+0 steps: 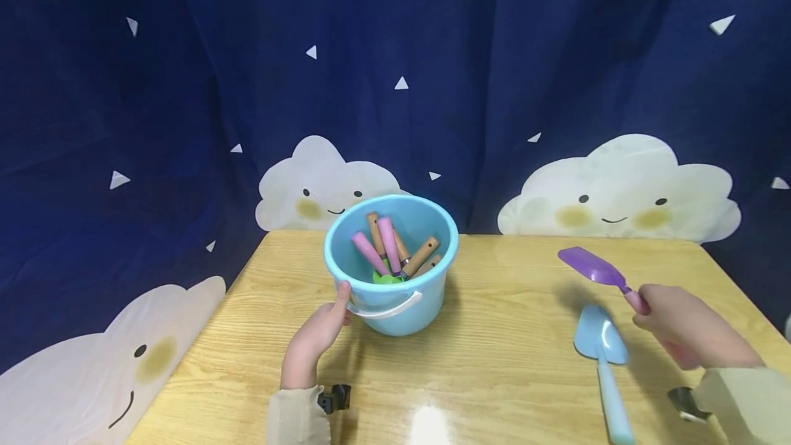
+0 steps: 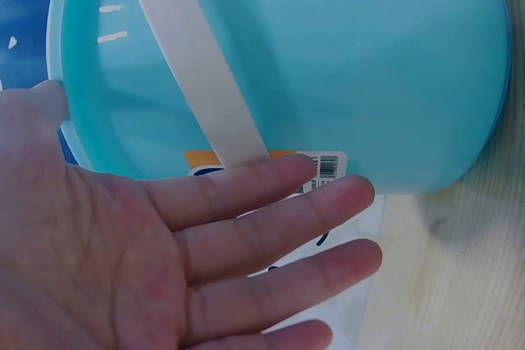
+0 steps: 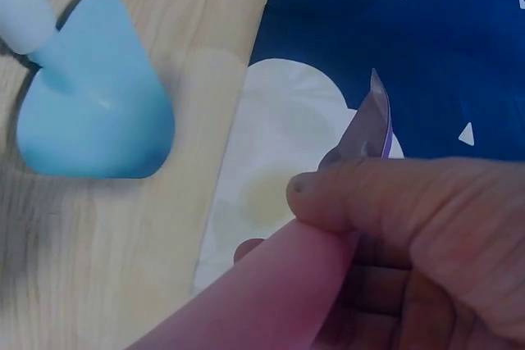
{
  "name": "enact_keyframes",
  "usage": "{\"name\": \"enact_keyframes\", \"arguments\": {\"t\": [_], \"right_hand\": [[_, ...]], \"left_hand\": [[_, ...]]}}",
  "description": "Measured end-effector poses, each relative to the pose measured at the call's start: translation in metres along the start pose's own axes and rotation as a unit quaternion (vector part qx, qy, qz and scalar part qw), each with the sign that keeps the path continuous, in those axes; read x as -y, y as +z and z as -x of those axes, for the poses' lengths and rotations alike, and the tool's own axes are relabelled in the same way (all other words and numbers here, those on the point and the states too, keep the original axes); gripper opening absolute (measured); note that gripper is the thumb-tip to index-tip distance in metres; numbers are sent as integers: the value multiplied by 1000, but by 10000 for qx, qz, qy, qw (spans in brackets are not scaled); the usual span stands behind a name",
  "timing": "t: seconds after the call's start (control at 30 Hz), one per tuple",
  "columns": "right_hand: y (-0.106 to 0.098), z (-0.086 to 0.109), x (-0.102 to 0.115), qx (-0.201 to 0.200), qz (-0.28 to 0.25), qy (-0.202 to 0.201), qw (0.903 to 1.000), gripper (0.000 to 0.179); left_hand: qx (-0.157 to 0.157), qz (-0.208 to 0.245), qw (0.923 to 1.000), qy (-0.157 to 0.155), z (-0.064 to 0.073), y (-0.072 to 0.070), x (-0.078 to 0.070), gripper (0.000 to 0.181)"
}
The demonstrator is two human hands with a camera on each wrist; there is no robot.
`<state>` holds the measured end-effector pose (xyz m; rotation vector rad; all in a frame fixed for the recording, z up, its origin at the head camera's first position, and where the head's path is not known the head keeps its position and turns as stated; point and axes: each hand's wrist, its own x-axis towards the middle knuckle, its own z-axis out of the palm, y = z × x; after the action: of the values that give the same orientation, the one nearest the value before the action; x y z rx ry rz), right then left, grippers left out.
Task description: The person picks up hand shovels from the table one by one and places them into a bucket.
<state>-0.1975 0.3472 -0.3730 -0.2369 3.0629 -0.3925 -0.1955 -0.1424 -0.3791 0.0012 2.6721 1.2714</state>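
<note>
My left hand [image 1: 318,335] is at the near left side of a light blue bucket [image 1: 402,314], its thumb on the rim. In the left wrist view the fingers [image 2: 271,239] lie straight beside the bucket wall, near the white handle [image 2: 197,63]. Pink and wooden tool handles [image 1: 389,246] and a green piece stand inside the bucket. Over the table's right side, my right hand [image 1: 680,318] grips the pink handle [image 3: 262,293] of a purple toy trowel [image 1: 593,265], held above the table. Below it lies a light blue toy shovel [image 1: 602,338].
The wooden table [image 1: 494,362] carries the bucket left of its middle and the blue shovel on the right. Behind it hangs a dark blue curtain [image 1: 432,19] printed with clouds and white triangles. A label [image 2: 328,165] shows beside the bucket's handle.
</note>
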Motion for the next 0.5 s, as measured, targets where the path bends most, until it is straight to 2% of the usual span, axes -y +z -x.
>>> {"name": "enact_keyframes", "arguments": {"t": [0.17,0.33,0.4,0.5], "right_hand": [[-4,-4,5,101,-109,65,9999,18],[-17,-10,23,148,-126,37,9998,20],[-24,-13,32,72,-66,-91,9999,23],[-32,-20,48,-304,190,-447,9984,26]], "left_hand": [[10,32,10000,51,0,1,0,83],[15,12,10000,-10,0,2,0,84],[4,-5,10000,-46,0,1,-1,84],[-8,-18,10000,-56,0,1,-1,84]]}}
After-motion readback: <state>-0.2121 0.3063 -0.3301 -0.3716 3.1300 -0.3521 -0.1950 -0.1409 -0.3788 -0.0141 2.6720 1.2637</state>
